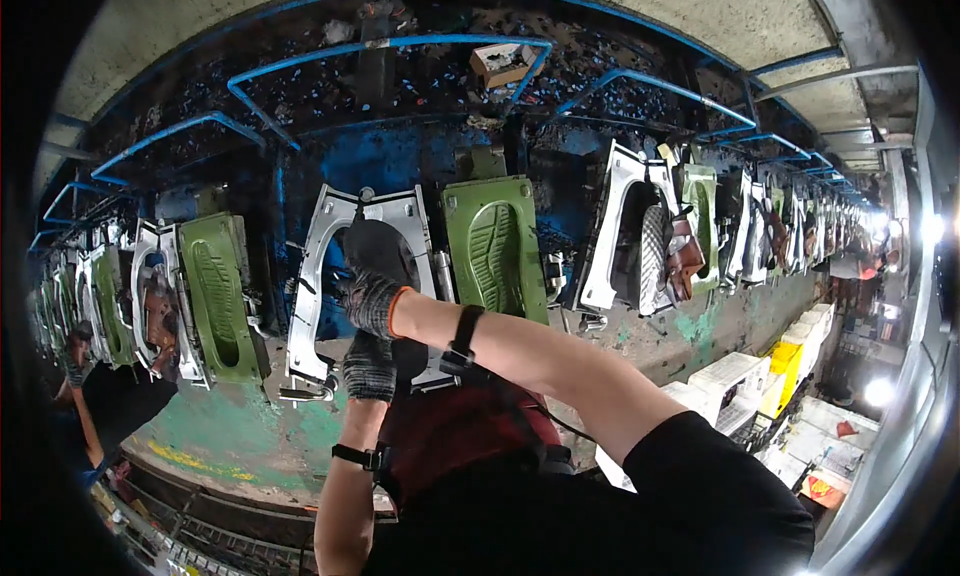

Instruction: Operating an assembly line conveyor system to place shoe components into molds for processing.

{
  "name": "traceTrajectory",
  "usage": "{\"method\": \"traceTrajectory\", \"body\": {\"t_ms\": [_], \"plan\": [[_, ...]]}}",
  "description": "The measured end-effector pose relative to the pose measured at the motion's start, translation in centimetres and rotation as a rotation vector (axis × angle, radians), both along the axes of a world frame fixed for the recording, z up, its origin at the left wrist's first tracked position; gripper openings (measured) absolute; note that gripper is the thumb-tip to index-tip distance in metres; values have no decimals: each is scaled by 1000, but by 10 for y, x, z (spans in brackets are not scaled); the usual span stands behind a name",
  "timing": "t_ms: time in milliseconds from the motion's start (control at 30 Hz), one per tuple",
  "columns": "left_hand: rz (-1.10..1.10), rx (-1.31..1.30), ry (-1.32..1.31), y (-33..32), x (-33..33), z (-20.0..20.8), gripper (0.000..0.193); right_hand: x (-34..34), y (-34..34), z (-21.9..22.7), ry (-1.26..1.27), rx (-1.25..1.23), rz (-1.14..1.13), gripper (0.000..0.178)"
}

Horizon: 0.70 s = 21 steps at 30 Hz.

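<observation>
Fisheye view looking down at a long row of shoe-sole moulds standing open along a worn, green-painted desk [240, 436].

At the centre, both hands wear grey knit gloves and work at 1 open silver mould frame [318, 276]. The right hand [375, 301], glove cuff edged in orange, comes in from 4 o'clock and is closed around a dark sole-shaped piece [378, 248] sitting inside the frame's opening. The left hand [369, 368] rises from 6 o'clock and rests just below it, at the frame's lower part; whether its fingers are gripping or only pressing cannot be told. Each wrist carries a black strap.

At 3 o'clock of the frame stands its green mould half [495, 244] with a tread pattern. Blue pipe rails [390, 46] curve overhead at 12 o'clock. At 9 o'clock another person's arm [85, 401] reaches toward a neighbouring mould. White and yellow crates [775, 371] sit at 4 o'clock.
</observation>
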State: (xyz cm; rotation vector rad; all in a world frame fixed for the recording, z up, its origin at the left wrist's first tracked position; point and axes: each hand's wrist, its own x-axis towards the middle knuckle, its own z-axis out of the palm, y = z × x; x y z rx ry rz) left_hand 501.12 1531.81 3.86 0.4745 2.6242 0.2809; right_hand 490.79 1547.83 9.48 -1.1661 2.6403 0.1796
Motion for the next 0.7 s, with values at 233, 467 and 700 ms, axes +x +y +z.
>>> {"method": "traceTrajectory", "body": {"t_ms": [233,467,700], "plan": [[288,-552,-408,-46,-67,141,107,21,3,-84,258,-223,-147,35],[-71,-61,-299,-107,12,69,123,44,21,-29,115,-373,-200,57],[-458,51,478,-96,-10,-2,69,132,-38,3,139,-630,-785,85]]}}
